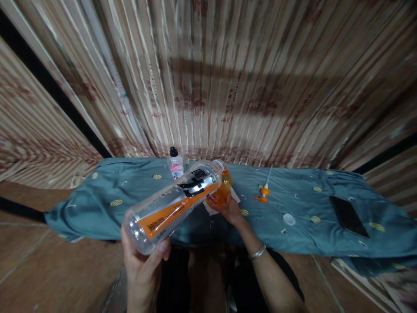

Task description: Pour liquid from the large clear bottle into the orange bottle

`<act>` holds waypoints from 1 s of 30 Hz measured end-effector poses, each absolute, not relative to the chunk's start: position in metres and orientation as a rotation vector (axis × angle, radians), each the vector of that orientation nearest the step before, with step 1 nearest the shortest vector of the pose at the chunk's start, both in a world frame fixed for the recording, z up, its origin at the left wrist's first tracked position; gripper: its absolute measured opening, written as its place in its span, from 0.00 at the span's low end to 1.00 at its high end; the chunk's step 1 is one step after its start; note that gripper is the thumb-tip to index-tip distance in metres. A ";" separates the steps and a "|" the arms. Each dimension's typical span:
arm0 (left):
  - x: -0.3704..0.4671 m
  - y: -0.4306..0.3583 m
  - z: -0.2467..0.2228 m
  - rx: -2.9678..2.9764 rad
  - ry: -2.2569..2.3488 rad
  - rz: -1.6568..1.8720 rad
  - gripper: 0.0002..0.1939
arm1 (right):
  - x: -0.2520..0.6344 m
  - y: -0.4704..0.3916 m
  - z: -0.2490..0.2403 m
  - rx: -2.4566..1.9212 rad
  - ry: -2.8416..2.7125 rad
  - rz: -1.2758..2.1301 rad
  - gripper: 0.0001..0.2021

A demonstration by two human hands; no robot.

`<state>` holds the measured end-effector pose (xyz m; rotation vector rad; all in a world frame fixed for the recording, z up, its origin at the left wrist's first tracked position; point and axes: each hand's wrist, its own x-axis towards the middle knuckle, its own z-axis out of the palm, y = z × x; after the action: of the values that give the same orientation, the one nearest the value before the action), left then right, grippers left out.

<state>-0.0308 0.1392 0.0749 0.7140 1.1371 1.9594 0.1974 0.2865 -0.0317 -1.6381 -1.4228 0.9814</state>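
Note:
My left hand (143, 265) is wrapped round the base of a clear plastic drink bottle (174, 206) with an orange, silver and black label. That bottle is tilted, its neck pointing up the picture to the right. Its mouth sits over the top of an orange bottle (222, 190); whether the two touch I cannot tell. Closed on the lower part of the orange bottle is my right hand (232, 209), with a silver bracelet at the wrist. Partly beneath the orange bottle lies a white paper (235, 195). The clear bottle hides part of the orange one.
A small clear bottle with a black cap (176, 167) stands behind the clear bottle. To the right lie an orange pump top (263, 194), a white disc (289, 219) and a dark phone (349, 216). A teal cloth (97, 200) covers the table; a striped curtain (211, 95) hangs behind.

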 end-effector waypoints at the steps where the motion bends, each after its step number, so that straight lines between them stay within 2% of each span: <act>1: -0.031 0.139 0.075 0.709 1.141 1.963 0.46 | 0.197 0.286 -0.031 -1.650 -1.423 0.987 0.38; 13: -0.030 0.140 0.073 0.701 1.129 1.972 0.47 | 0.192 0.284 -0.020 -1.721 -1.399 1.018 0.41; 18: -0.032 0.140 0.071 0.710 1.168 1.950 0.43 | 0.191 0.284 -0.019 -1.739 -1.372 0.999 0.41; 23: -0.030 0.140 0.074 0.711 1.141 1.965 0.49 | 0.193 0.284 -0.019 -1.700 -1.399 1.029 0.40; 30: -0.033 0.142 0.073 0.730 1.118 1.966 0.47 | 0.196 0.286 -0.022 -1.677 -1.405 1.036 0.41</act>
<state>-0.0333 0.1422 0.0728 0.7301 1.1183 1.9657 0.1960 0.2857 -0.0221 -1.6769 -1.4047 1.0361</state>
